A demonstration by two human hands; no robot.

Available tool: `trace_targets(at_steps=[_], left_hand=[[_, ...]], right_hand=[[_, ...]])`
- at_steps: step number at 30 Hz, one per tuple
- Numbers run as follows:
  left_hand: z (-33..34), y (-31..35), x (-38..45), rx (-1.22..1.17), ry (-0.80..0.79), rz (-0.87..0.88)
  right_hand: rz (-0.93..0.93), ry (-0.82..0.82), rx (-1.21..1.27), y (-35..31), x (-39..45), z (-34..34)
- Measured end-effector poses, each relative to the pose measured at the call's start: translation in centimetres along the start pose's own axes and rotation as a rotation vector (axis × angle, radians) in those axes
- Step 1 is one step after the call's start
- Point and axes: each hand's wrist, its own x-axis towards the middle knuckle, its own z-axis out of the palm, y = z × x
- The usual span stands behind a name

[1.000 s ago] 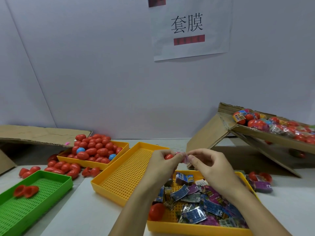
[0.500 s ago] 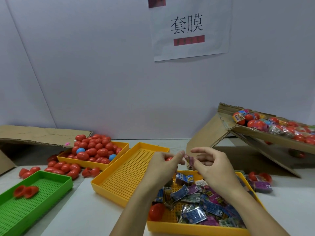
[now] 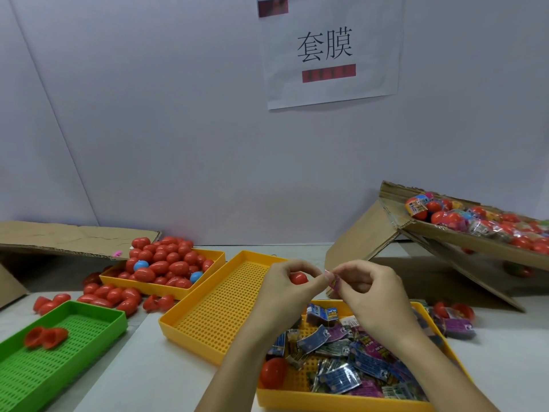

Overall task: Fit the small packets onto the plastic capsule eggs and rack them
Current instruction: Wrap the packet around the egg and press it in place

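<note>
My left hand (image 3: 286, 288) grips a red capsule egg (image 3: 298, 278) in curled fingers above the trays. Right beside it, my right hand (image 3: 368, 292) pinches a small purple packet (image 3: 334, 283) by its edge; my left thumb tip touches the packet too. Below both hands a yellow tray (image 3: 332, 401) holds several blue and purple packets and one loose red egg (image 3: 273, 372). An empty yellow mesh tray (image 3: 218, 316) lies in the middle. At the back left another yellow tray (image 3: 208, 258) is heaped with red and blue eggs.
A green tray (image 3: 98, 312) at the left holds red egg halves (image 3: 46, 337). Loose red eggs (image 3: 110, 294) lie on the table behind it. A tilted cardboard box (image 3: 463, 248) at the right carries wrapped eggs. Flat cardboard (image 3: 68, 237) lies at the far left.
My hands parted slightly half a second ago and have come close again. The right hand's fingers have shifted on the packet next to the egg.
</note>
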Motion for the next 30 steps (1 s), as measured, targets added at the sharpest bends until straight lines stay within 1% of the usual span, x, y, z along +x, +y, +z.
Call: trace_targets(at_steps=[5,12,16,19,21,27,30], left_hand=[[0.00,0.10,-0.04,-0.018,-0.003,0.029],[-0.06,-0.30,-0.07,0.004,-0.055,-0.035],[-0.04,0.04,-0.12,-0.025,-0.035,-0.026],[-0.03,0.01,-0.01,-0.038,-0.021,0.025],[0.01,-0.07,0.03,-0.018,0.003,0.052],[-0.02,-0.44,0.36,0.027,0.068,0.060],[-0.02,-0.25,0.06,0.025,-0.012,0.049]], right_hand=[[0.012,0.009,-0.028,0.17,0.11,-0.10],[0.070,0.038,0.060,0.34,0.33,-0.29],[0.068,0.010,0.064,0.16,0.18,-0.32],[0.048,-0.006,0.045,0.00,0.09,-0.23],[0.049,0.001,0.026,-0.03,0.09,-0.19],[0.053,0.039,0.019,0.17,0.16,-0.23],[0.041,0.089,0.027,0.21,0.23,-0.29]])
